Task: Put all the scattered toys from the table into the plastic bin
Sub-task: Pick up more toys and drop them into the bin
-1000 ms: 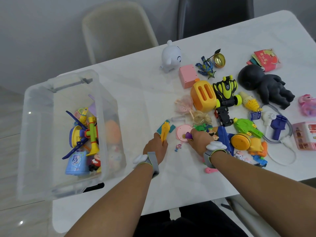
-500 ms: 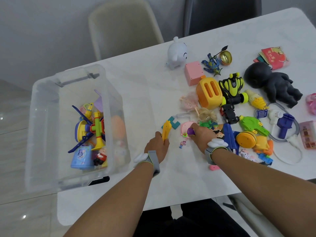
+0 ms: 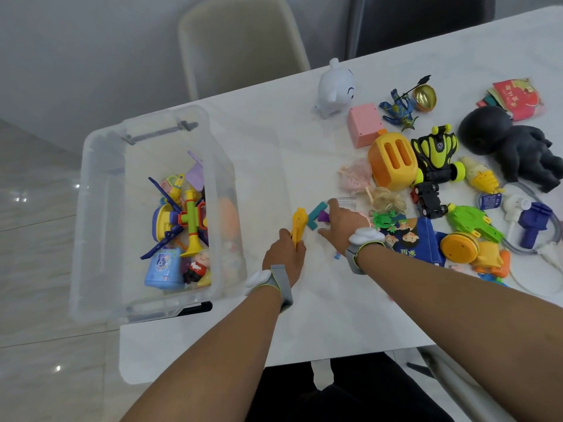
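Note:
The clear plastic bin (image 3: 100, 208) stands at the table's left edge with several toys inside, among them a green-and-yellow trumpet (image 3: 191, 220) and a blue case (image 3: 163, 269). My left hand (image 3: 285, 252) grips a long yellow toy (image 3: 299, 223), held just right of the bin. My right hand (image 3: 341, 222) lies beside it, fingers curled over a small purple toy (image 3: 323, 217), with the index finger stretched to a clear tube (image 3: 345, 201). A teal angled piece (image 3: 315, 214) lies between the two hands.
Many toys crowd the table's right half: an orange toaster (image 3: 393, 159), pink box (image 3: 364, 123), white figure (image 3: 335, 88), black-and-yellow car (image 3: 437, 153), black doll (image 3: 511, 144), green frog (image 3: 382, 220), blue booklet (image 3: 417, 239). Two chairs stand behind the table.
My right hand has slid left and away from me with the purple toy, now reaching the teal piece and clear tube and covering the pink disc. My left hand keeps holding the yellow toy.

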Demonstrator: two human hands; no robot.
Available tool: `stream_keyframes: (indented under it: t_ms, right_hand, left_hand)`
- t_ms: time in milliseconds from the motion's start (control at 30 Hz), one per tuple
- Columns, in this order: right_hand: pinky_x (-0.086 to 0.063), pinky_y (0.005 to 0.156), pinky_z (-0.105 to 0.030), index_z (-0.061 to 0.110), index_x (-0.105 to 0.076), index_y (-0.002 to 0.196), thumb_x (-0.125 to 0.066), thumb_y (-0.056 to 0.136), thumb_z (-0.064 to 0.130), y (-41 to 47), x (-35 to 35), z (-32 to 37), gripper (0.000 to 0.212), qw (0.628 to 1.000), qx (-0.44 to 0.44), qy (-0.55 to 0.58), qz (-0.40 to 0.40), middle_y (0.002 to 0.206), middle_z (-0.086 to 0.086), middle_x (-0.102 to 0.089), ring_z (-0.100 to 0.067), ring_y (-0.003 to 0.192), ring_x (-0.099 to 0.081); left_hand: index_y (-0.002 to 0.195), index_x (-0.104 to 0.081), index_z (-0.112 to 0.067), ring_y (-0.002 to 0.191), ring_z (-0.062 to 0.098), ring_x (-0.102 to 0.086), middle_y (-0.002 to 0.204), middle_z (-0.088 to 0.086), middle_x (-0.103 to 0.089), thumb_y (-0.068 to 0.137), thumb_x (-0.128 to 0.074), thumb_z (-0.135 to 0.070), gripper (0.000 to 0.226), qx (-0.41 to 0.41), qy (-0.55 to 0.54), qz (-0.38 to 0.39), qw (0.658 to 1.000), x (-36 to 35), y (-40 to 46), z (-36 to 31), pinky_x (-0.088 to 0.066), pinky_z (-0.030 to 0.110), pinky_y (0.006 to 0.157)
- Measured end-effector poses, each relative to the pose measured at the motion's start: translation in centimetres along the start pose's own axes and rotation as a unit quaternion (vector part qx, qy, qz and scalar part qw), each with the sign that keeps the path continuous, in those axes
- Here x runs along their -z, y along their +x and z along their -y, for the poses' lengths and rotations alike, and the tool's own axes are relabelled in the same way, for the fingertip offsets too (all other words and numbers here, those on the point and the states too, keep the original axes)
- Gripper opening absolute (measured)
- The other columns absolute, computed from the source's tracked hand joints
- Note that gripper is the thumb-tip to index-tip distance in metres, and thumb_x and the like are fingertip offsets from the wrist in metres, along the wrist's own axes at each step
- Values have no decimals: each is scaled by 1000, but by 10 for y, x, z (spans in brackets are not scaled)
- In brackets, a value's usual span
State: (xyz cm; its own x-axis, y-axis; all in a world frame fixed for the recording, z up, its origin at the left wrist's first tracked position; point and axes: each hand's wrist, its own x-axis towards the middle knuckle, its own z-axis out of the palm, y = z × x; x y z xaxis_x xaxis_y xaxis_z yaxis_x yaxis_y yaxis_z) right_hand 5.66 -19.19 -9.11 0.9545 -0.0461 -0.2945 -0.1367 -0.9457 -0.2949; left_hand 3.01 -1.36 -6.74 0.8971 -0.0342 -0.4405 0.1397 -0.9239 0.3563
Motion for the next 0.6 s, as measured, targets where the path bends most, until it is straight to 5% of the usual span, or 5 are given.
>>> stream_keyframes:
  t_ms: [67, 133, 233, 400, 600]
  right_hand:
    - [-43, 60, -31, 19, -17, 152, -61, 88, 46, 6, 1, 3, 82, 998, 40, -30, 44, 103, -6, -68, -30, 85, -67]
    - [-48, 67, -33, 22, -16, 154, -57, 92, 40, 12, 5, 9, 76, 990, 78, -57, 99, 109, -8, -67, -31, 91, -67]
    - [-46, 62, -33, 17, -36, 135, -53, 94, 25, 17, 13, 16, 45, 985, 94, -106, 101, 100, -10, -66, -30, 77, -62]
    - [-36, 54, -32, 15, -37, 117, -49, 94, 21, 19, 15, 16, 27, 979, 109, -148, 86, 81, -5, -59, -26, 62, -48]
    - [-36, 44, -28, 24, -34, 101, -49, 93, 36, 15, 30, 23, 21, 996, 6, 81, -20, 67, -3, -62, -23, 47, -52]
  left_hand:
    - [96, -35, -17, 70, 33, -61, 76, 1, -53, 100, -45, -40, 25, 1, 4, -7, 1000, 2, -1, 2, -38, 32, 57]
    - [97, -35, -17, 72, 33, -61, 80, 4, -57, 100, -45, -40, 25, 11, 4, -15, 1000, 3, -3, 2, -38, 33, 58]
    - [96, -34, -18, 66, 29, -54, 79, 3, -55, 100, -45, -39, 25, 24, 1, -20, 1000, 5, -4, 0, -37, 33, 58]
    - [95, -33, -18, 63, 25, -49, 77, 1, -53, 101, -44, -39, 24, 3, -31, -35, 999, 14, -3, -8, -35, 32, 58]
    - [98, -37, -16, 63, 27, -51, 75, 1, -53, 101, -44, -40, 25, -7, -65, -72, 995, 43, 7, -31, -36, 32, 57]
